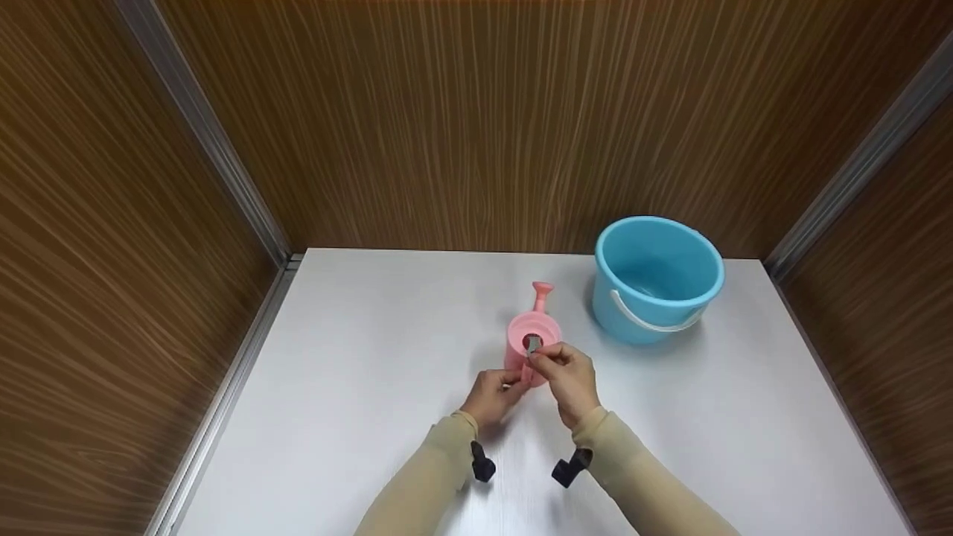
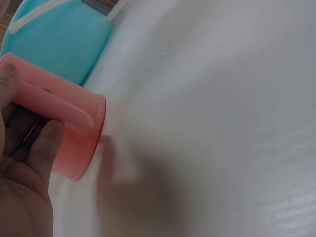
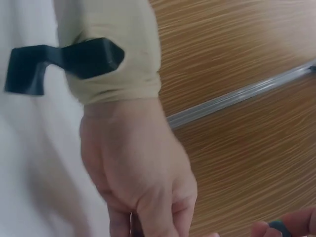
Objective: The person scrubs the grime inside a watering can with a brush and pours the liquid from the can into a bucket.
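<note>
A pink toy watering can (image 1: pixel 514 354) is near the middle of the table, its spout with a flared rose pointing away from me. My left hand (image 1: pixel 490 398) grips its handle (image 2: pixel 55 104), fingers and thumb curled about it in the left wrist view. Below the can's base, a shadow lies on the table. Between thumb and fingertips, my right hand (image 1: pixel 573 380) pinches a small flat grey piece (image 1: pixel 534 343) at the round opening in the can's top. Its kind is too small to tell. In the right wrist view, a dark bit of it (image 3: pixel 279 227) shows between the fingertips.
A light blue bucket (image 1: pixel 612 294) with a white handle (image 1: pixel 655 327) stands at the back right of the white table (image 1: pixel 357 335). Brown wood-patterned panels (image 1: pixel 447 126) with metal edging enclose the back and both sides.
</note>
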